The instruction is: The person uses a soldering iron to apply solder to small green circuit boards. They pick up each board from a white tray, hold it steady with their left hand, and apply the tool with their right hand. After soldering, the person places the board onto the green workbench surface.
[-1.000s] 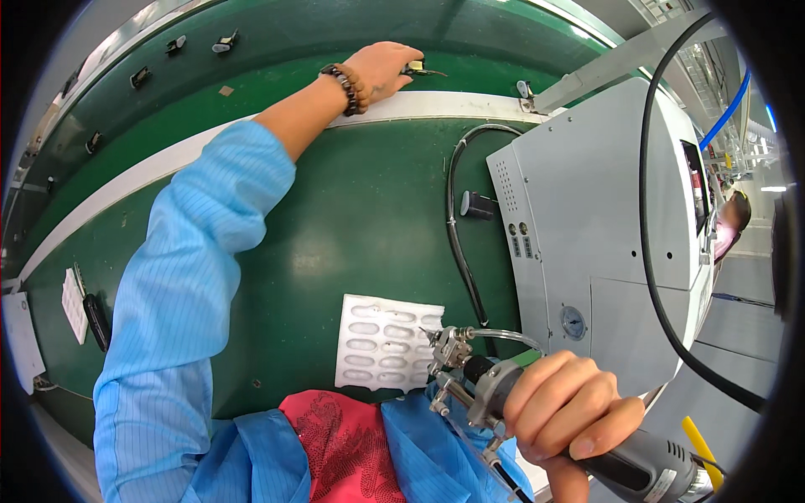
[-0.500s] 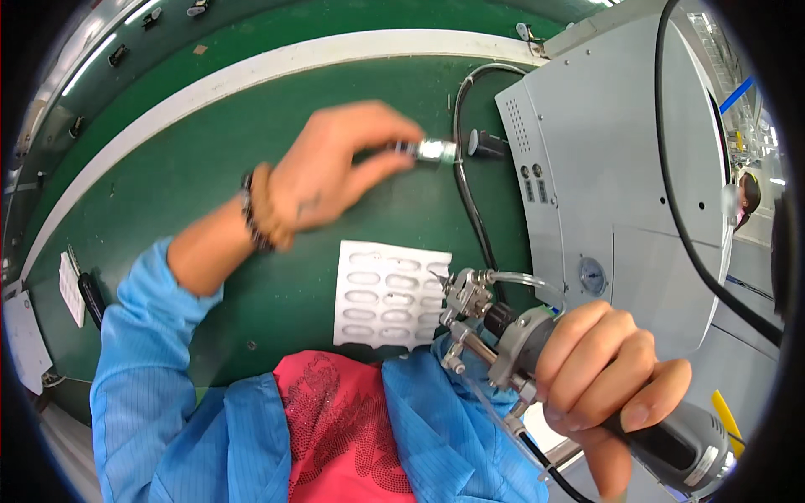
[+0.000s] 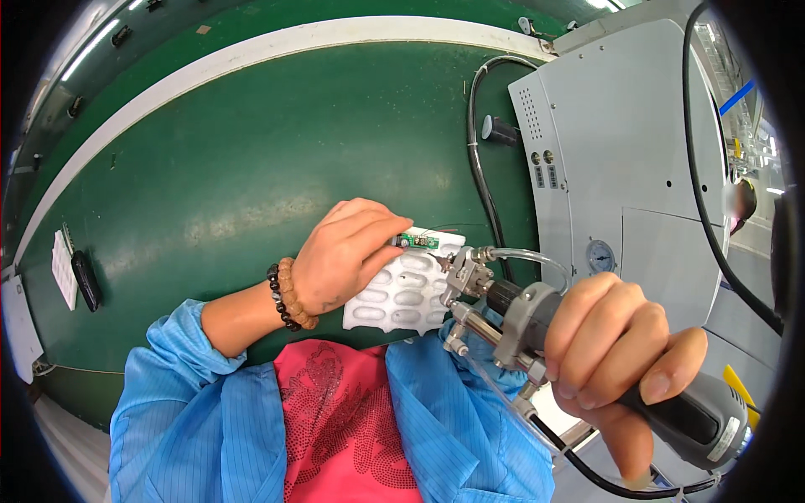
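My left hand [image 3: 352, 251] pinches a small green circuit board [image 3: 419, 241] by its left end, over the far edge of a white moulded tray [image 3: 360, 316]. Thin wires trail from the board. In my right hand [image 3: 616, 344] is a grey and black hand-held powered tool [image 3: 696, 419], fingers wrapped round its body. Metal fittings [image 3: 470, 272] and clear hoses form the tool's front end, pointing left. Its thin tip is beside the tray's right edge, a little below the board. Oval hollows cover the tray; my left hand hides its upper left part.
A large grey machine [image 3: 620, 126] with a round gauge [image 3: 599, 256] stands at the right. Past it runs a black cable [image 3: 480, 168] on the green table [image 3: 251, 151], near a small black cylindrical part [image 3: 501, 132]. A black case [image 3: 85, 280] and a white tray [image 3: 63, 270] lie far left.
My left hand has brought the circuit board nearer to me, down to the tray's far edge by the tool tip. The right hand keeps its grip on the tool, almost unmoved.
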Demonstrator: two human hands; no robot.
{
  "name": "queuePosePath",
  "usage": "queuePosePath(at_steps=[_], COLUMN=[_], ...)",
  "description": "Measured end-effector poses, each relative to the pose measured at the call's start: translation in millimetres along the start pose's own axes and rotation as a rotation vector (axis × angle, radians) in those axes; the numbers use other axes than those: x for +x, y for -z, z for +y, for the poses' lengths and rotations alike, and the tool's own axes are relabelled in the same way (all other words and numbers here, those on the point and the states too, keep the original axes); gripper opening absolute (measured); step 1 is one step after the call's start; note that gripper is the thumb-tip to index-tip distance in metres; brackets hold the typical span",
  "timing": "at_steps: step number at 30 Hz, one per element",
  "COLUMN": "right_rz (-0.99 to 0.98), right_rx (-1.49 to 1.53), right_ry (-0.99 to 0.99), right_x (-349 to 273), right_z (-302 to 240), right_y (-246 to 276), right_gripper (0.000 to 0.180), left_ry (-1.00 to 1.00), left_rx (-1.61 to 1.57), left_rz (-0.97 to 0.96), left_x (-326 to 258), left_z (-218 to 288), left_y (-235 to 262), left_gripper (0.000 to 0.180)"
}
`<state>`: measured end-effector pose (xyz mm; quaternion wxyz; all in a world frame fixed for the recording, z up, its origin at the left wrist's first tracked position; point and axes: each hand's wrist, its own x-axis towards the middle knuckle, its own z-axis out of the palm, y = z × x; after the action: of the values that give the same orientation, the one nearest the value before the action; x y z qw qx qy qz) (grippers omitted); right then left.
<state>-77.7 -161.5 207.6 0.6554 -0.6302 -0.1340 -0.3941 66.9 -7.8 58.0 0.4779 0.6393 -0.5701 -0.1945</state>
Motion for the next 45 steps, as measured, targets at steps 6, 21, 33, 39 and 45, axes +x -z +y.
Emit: queuePosePath(at_steps=[6, 21, 33, 39, 45], right_rz=[-0.054, -0.017, -0.1, 0.013, 0.008], right_rx=[-0.021, -0.048, -0.072, -0.058, -0.022], right_ry=[-0.043, -0.139, -0.252, -0.218, -0.091], right_x=[5.2, 20.6, 30.0, 18.2, 23.1], right_z=[19.3, 42.0, 48.8, 50.1, 12.4], right_y=[-4.5, -8.8, -13.7, -15.1, -6.7], right_gripper=[0.052, 0.054, 0.05, 0.051, 0.048], left_ry=[-0.03, -0.025, -0.019, -0.017, -0.019], left_rx=[-0.006, -0.027, -0.071, -0.091, -0.048], left_rz=[0.052, 0.008, 0.021, 0.007, 0.015], left_x=[-3.4, 6.2, 6.0, 7.4, 4.8], left_z=[-9.4, -11.7, -15.3, -14.7, -15.2], left_y=[-4.2, 9.9, 7.7, 7.4, 6.5], left_gripper=[0.036, 0.034, 0.033, 0.033, 0.033])
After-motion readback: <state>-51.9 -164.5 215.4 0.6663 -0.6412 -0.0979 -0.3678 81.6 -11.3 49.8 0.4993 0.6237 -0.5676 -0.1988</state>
